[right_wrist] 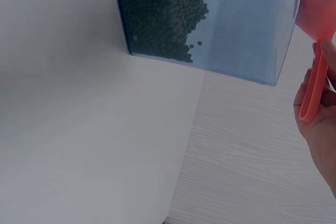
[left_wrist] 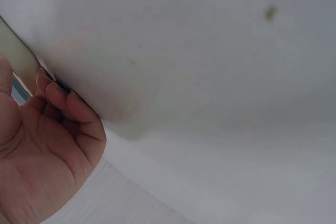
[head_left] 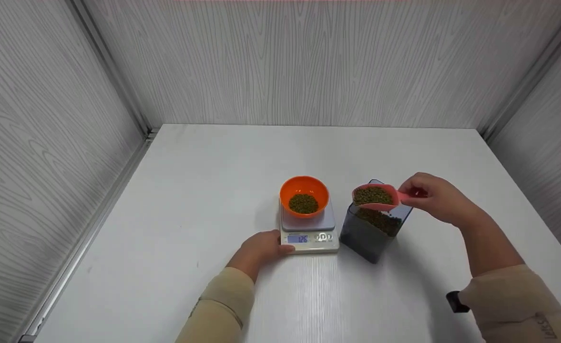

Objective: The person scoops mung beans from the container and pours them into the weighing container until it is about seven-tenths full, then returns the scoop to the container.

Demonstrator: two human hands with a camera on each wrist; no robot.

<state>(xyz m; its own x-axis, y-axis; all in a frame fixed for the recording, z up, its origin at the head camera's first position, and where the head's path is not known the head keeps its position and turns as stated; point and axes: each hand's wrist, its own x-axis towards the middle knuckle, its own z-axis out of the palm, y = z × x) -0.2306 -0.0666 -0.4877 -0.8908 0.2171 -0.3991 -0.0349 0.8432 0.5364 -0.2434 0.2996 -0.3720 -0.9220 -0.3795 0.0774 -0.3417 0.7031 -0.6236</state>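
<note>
My right hand (head_left: pixel 435 197) pinches the handle of a pink scoop (head_left: pixel 389 206), which is heaped with small green mung beans (head_left: pixel 372 195). The scoop is over the open top of a clear bluish container (head_left: pixel 363 236) partly filled with the same beans; the right wrist view shows them banked against one side of the container (right_wrist: pixel 247 30). My left hand (head_left: pixel 261 247) grips the left edge of a white kitchen scale (head_left: pixel 311 247), thumb on top near its lit display. An orange bowl (head_left: pixel 304 183) with a small heap of beans sits on the scale's platform.
The white table (head_left: pixel 204 181) is bounded by grey wood-grain panels at the back (head_left: pixel 309 62), left and right. A blurred greenish speck (left_wrist: pixel 270 12) shows in the left wrist view. A small black device (head_left: pixel 457 302) sits at the right sleeve.
</note>
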